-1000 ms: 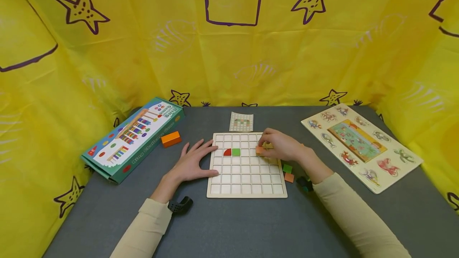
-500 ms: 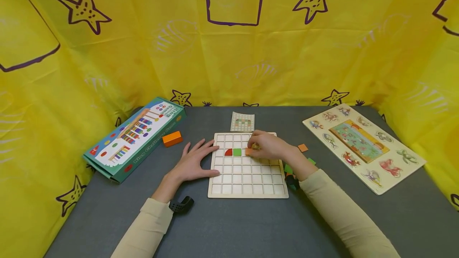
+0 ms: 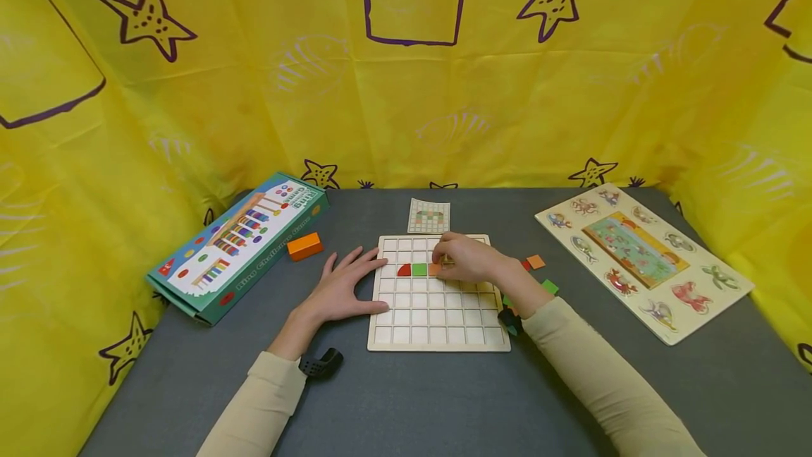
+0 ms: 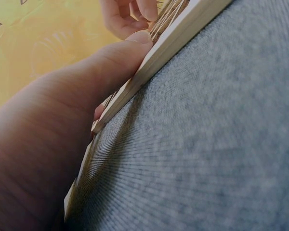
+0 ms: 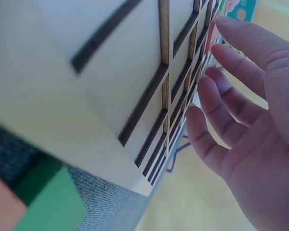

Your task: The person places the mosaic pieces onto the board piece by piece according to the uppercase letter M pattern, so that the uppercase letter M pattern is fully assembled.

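Observation:
In the head view a pale wooden grid board (image 3: 438,347) lies on the grey table. A red quarter-round tile (image 3: 404,271) and a green square tile (image 3: 419,270) sit side by side in its cells. My right hand (image 3: 471,260) pinches an orange square tile (image 3: 434,270) at the cell just right of the green one; whether it lies flat is partly hidden by the fingers. My left hand (image 3: 345,291), fingers spread, rests on the board's left edge. The left wrist view shows its thumb (image 4: 120,55) lying over the board's rim.
Loose green tiles (image 3: 549,287) and orange tiles (image 3: 536,261) lie right of the board, partly behind the right wrist. A patterned card (image 3: 428,216) lies beyond it. Left are an orange block (image 3: 305,246) and a green game box (image 3: 237,245); right, a sea-animal puzzle (image 3: 704,277).
My right hand has carried the orange tile leftward across the board, up to the green tile. The left hand has stayed in place.

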Demonstrator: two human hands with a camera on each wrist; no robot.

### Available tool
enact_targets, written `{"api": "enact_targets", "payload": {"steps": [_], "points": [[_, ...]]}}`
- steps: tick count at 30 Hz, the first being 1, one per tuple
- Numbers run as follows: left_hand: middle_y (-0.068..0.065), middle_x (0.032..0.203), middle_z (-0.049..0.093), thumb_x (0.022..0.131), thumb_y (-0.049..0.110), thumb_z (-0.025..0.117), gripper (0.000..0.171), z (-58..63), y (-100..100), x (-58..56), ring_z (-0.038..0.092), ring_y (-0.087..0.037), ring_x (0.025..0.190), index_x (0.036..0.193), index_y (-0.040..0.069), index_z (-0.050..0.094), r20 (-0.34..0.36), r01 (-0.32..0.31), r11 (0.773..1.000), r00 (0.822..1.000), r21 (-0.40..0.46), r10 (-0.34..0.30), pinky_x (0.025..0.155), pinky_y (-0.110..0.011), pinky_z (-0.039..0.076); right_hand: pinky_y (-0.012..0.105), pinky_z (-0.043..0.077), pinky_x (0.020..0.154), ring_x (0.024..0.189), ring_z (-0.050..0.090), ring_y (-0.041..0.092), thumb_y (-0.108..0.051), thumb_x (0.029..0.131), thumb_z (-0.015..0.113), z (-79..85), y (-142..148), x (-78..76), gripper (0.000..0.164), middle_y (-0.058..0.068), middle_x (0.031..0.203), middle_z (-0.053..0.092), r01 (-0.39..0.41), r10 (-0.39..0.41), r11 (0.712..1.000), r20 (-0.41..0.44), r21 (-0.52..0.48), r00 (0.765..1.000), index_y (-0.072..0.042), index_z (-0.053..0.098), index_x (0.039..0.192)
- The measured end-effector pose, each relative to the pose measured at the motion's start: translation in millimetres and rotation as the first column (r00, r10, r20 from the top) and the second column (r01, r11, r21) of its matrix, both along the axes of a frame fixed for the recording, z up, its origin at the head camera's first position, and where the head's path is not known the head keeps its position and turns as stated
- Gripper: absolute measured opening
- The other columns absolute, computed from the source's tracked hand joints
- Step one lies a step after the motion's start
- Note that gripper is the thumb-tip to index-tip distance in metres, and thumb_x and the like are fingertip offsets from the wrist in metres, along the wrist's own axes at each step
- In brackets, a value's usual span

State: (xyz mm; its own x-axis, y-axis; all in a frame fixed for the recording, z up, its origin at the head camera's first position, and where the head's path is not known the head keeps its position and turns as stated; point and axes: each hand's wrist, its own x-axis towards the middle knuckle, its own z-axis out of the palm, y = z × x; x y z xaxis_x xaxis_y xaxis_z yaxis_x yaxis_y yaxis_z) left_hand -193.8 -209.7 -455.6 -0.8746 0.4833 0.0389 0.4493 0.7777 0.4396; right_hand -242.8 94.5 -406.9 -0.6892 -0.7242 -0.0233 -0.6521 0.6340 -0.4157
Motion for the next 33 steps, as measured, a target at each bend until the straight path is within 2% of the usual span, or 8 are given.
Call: {"api": "enact_targets", "payload": {"steps": [10, 19, 25, 33], "points": [[0.000, 0.164, 0.027, 0.081, 0.071, 0.069, 0.090, 0.2, 0, -0.2, 0.015, -0.032, 0.152, 0.155, 0.025, 0.045, -0.005, 0.007, 1.000, 1.000, 0.003, -0.007, 0.113, -0.066, -0.004, 0.040, 0.051, 0.087, 0.101, 0.060, 0.027, -0.020, 0.094, 0.074, 10.2, 19, 2.5, 0.024, 0.008, 0.115, 0.058, 0.061, -0.060, 0.998, 0.050, -0.023, 0.997, -0.006, 0.072, 0.113], [0.001, 0.165, 0.027, 0.081, 0.070, 0.069, 0.090, -1.3, -1, -0.8, 0.015, -0.032, 0.152, 0.155, 0.026, 0.045, -0.010, 0.008, 1.000, 1.000, 0.004, -0.008, 0.114, -0.065, -0.005, 0.044, 0.051, 0.088, 0.102, 0.060, 0.030, -0.018, 0.093, 0.075, 18.2, 42, 3.7, 0.028, 0.010, 0.115, 0.060, 0.095, -0.088, 0.991, 0.072, -0.089, 0.993, -0.003, 0.071, 0.116], [0.001, 0.165, 0.027, 0.081, 0.070, 0.070, 0.090, -0.6, -1, -0.6, 0.015, -0.032, 0.152, 0.155, 0.025, 0.045, -0.009, 0.011, 1.000, 1.000, 0.006, -0.011, 0.114, -0.065, -0.005, 0.045, 0.052, 0.088, 0.103, 0.060, 0.032, -0.017, 0.093, 0.075, 19.0, 60, 4.5, 0.030, 0.012, 0.115, 0.060, 0.107, -0.101, 0.988, 0.061, -0.114, 0.993, -0.002, 0.070, 0.118], [0.000, 0.165, 0.027, 0.081, 0.069, 0.071, 0.090, 0.7, 0, 0.8, 0.015, -0.032, 0.152, 0.155, 0.025, 0.045, -0.006, 0.008, 1.000, 1.000, 0.008, -0.007, 0.113, -0.066, -0.005, 0.046, 0.051, 0.083, 0.097, 0.060, 0.033, -0.015, 0.092, 0.076, 12.3, 88, 6.0, 0.029, 0.013, 0.110, 0.061, 0.155, -0.151, 0.977, 0.041, -0.144, 0.988, 0.000, 0.070, 0.116]]}}
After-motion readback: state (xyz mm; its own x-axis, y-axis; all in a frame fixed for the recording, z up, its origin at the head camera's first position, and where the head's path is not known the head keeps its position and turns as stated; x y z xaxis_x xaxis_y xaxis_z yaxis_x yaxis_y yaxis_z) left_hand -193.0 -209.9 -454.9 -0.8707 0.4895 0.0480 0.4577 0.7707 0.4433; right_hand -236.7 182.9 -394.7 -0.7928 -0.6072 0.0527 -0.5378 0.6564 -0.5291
